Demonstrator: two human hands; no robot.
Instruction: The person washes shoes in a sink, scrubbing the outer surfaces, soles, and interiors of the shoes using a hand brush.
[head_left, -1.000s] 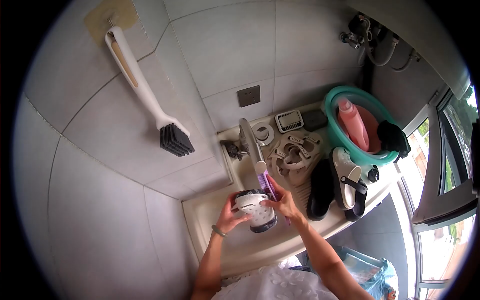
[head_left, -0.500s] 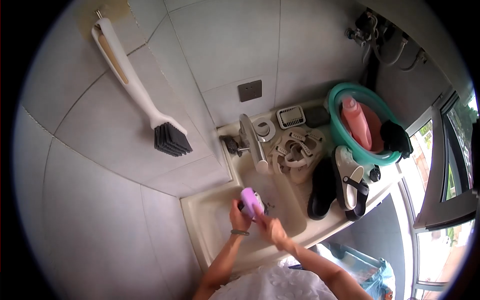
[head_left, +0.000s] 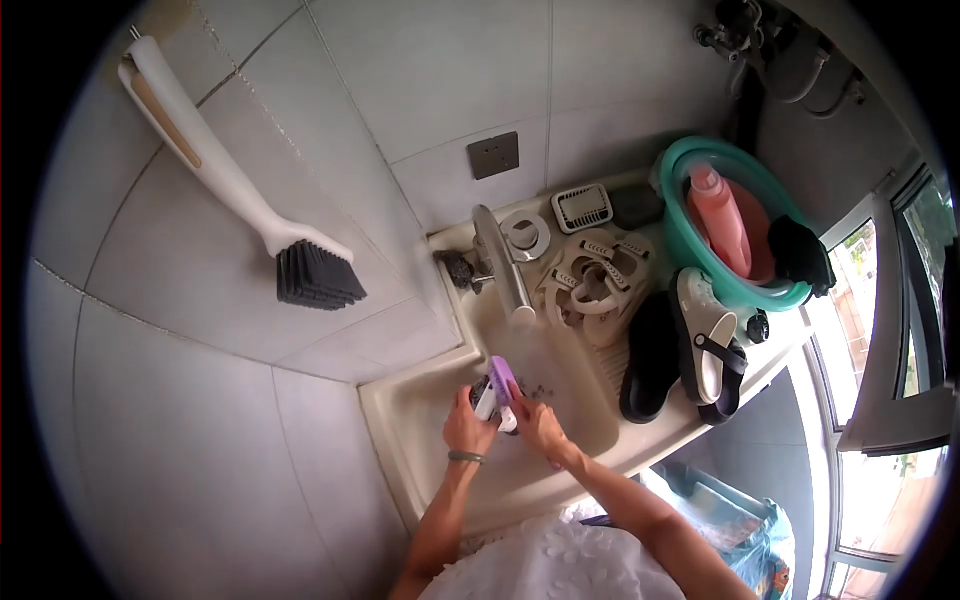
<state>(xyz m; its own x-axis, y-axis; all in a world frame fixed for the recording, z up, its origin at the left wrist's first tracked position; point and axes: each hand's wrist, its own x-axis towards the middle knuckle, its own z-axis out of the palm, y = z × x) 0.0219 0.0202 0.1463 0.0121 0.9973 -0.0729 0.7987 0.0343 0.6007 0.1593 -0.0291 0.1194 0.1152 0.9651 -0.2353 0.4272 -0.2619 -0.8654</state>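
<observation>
Over the sink basin (head_left: pixel 425 400), my left hand (head_left: pixel 470 425) is closed around a small white-and-dark item (head_left: pixel 486 404), mostly covered by the fingers, so its kind is unclear. My right hand (head_left: pixel 537 428) grips a purple scrub brush (head_left: pixel 501 374). The brush stands nearly upright against the item's right side, its bristles facing left. Dark specks lie in the basin just beyond the hands. Above them, the tap (head_left: pixel 505 265) reaches out over the basin.
Beige sandals (head_left: pixel 598 285), black-and-white clogs (head_left: pixel 705 320) and a black shoe (head_left: pixel 652 360) crowd the right ledge. Behind them stands a teal basin (head_left: pixel 680 235) with a pink bottle (head_left: pixel 722 220). A soap dish (head_left: pixel 583 208) is at the back; a large brush (head_left: pixel 215 160) hangs on the left wall.
The purple brush has turned from lying across the item's top to a more upright pose with its bristles showing. Both hands shifted slightly, and the camera view moved a little.
</observation>
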